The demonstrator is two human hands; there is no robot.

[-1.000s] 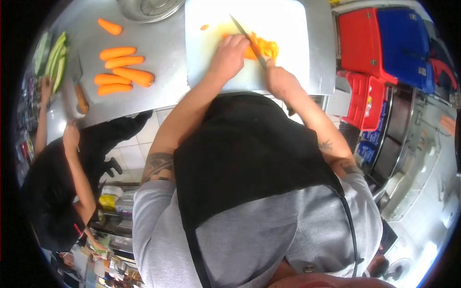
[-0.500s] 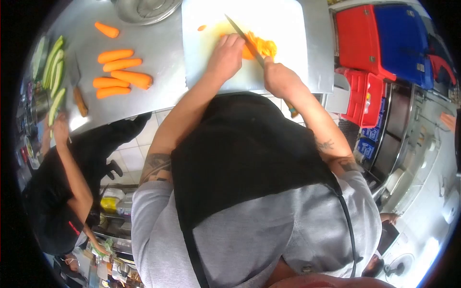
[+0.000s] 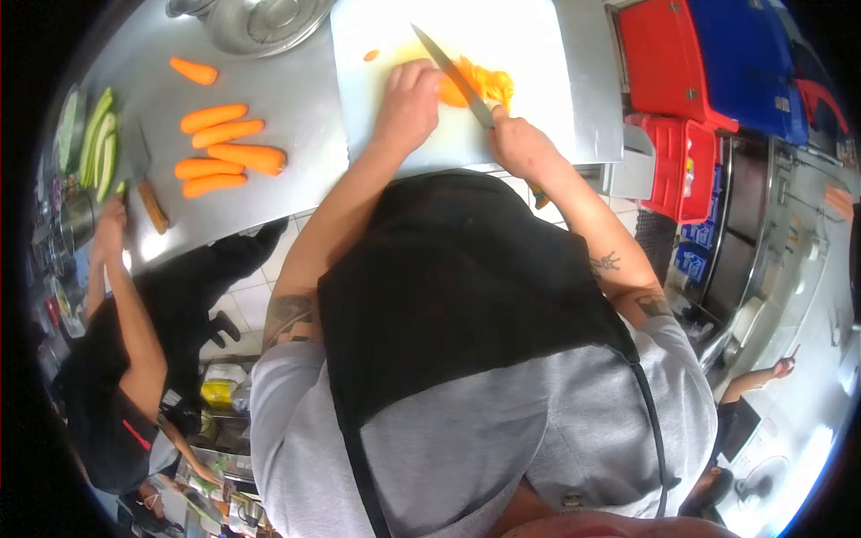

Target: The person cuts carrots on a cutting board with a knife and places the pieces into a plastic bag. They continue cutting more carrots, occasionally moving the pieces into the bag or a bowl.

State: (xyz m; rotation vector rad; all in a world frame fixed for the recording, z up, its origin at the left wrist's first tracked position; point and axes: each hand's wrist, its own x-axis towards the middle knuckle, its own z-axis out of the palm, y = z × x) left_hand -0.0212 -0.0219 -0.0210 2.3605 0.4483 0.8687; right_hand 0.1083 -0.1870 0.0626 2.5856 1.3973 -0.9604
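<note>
My right hand (image 3: 523,143) is closed around the handle of a large knife (image 3: 453,75), whose blade points up and left across the carrot on the board. On the other side of the blade, my left hand (image 3: 410,106) has its fingers bent against a piece of carrot (image 3: 452,92). Sliced carrot (image 3: 489,83) lies in a pile right of the blade. A small orange scrap (image 3: 370,56) rests on the white cutting board (image 3: 368,125), near its upper left.
Several whole carrots (image 3: 213,117) lie on the steel table (image 3: 296,99), below a metal bowl (image 3: 269,40). A second knife (image 3: 152,206) and green vegetables (image 3: 97,143) are farther left, beside a co-worker's hands (image 3: 111,222). Red bins (image 3: 674,166) stand at the right.
My left hand has shifted slightly left, exposing more of the carrot piece. The co-worker's hands at the left have moved slightly, and another person's arm now reaches out at the lower right.
</note>
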